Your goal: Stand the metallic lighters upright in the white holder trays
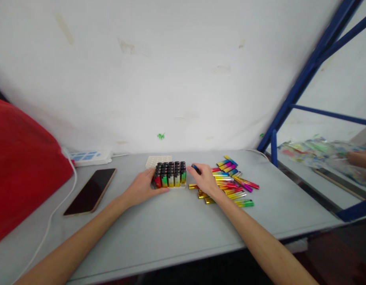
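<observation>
Upright lighters (171, 179) with black tops stand packed in rows in a white tray (180, 187). My left hand (143, 186) is closed around the left side of this block, thumb along its front edge. Just right of the block, my right hand (205, 179) pinches a lighter (196, 169); its dark end shows and the rest is hidden by my fingers. Beside and partly under that hand lies a loose pile of shiny tubes or sleeves (230, 186) in gold, red, purple, blue and green.
A white perforated tray (158, 160) lies behind the block. On the left are a phone (90, 192), a white power strip (92, 156), a cable and a red bag (25, 170). A blue metal frame (302, 87) borders the right; beyond it another person's hand (361, 159) touches plastic bags.
</observation>
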Demonstrator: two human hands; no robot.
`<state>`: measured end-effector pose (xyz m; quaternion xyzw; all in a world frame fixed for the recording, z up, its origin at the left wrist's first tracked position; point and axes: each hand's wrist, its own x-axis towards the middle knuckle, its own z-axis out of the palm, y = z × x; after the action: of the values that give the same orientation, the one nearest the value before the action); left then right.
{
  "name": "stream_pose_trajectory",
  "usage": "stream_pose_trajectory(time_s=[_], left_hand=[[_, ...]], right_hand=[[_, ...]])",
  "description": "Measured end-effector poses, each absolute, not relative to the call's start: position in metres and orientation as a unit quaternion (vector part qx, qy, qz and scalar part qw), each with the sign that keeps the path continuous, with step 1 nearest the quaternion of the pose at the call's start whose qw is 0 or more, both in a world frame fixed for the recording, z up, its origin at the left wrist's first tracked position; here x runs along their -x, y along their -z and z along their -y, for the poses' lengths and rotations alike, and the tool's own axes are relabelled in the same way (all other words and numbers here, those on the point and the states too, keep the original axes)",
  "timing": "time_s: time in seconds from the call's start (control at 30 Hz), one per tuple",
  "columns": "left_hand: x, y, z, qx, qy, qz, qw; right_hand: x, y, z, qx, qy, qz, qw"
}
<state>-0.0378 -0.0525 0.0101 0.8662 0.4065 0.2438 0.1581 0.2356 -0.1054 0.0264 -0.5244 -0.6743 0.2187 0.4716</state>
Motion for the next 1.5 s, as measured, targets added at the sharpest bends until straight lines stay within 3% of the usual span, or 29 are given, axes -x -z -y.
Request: stream_pose_trajectory(time_s=[0.5, 0.77, 1.0, 1.5], left_hand=[[0.038, -0.009, 0.053, -0.862, -0.237, -0.420, 0.152], [0.038, -0.007, 0.052, -0.866, -0.234, -0.418, 0.147], [0.039, -0.005, 0.051, -0.869, -0.233, -0.414, 0.139], [0.040, -0.005, 0.051, -0.869, -0.240, -0.408, 0.145]], right_hand=[[-0.238, -0.033, 0.107, 0.523, -0.187, 0.699, 0.451], [-0.250, -0.044, 0.112, 0.458, -0.096, 0.801, 0.375], [-0.256, -0.041, 0.111, 0.473, -0.179, 0.812, 0.292], [-0.248, -0.044, 0.113, 0.481, -0.078, 0.860, 0.154]])
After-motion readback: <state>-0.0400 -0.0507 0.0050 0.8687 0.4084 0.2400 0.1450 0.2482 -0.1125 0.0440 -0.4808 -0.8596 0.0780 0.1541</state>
